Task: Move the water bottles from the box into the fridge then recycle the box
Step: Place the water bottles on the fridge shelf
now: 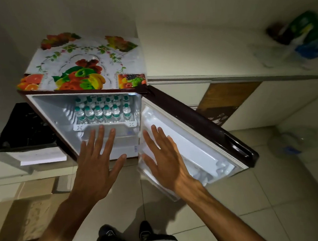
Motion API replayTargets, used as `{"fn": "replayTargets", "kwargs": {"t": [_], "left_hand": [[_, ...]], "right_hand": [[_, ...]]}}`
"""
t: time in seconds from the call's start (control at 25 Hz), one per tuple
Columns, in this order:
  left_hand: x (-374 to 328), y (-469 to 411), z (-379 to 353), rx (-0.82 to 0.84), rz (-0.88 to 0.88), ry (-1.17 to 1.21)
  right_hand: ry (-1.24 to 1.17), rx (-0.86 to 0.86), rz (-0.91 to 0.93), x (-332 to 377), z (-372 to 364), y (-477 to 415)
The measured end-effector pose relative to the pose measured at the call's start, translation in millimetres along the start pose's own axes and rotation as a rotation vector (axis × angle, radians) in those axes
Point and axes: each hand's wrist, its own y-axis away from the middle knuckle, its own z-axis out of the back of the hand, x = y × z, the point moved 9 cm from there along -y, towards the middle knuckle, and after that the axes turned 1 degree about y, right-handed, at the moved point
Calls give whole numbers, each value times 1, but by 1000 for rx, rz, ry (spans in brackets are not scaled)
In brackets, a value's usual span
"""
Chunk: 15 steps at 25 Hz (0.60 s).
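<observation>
Fruit-printed white plastic cover (84, 69) is showing orange, yellow, green and red fruit, green vine scrolls. Small clear plastic water bottles (98, 113) are wearing green caps and labels. Dark maroon fridge door (201, 121) is showing a white lining. Brown cardboard box (26, 218) is sitting plain against pale beige floor tiles (252, 198)

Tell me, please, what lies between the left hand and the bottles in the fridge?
In the head view, only the white front rim of the shelf lies between the left hand and the bottles; the hand holds nothing.
</observation>
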Motion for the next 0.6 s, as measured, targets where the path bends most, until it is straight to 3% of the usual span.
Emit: {"fn": "replayTargets", "kwargs": {"t": [0.24,0.44,0.6], "left_hand": [[-68,-12,-28,16,-88,40],[-93,-18,-53,80,-108,51],[-104,-25,-60,95,-131,65]], "right_hand": [[91,-72,-150,-93,49,24],[219,137,-304,-178,36,36],[254,266,-358,-206,18,47]]}}
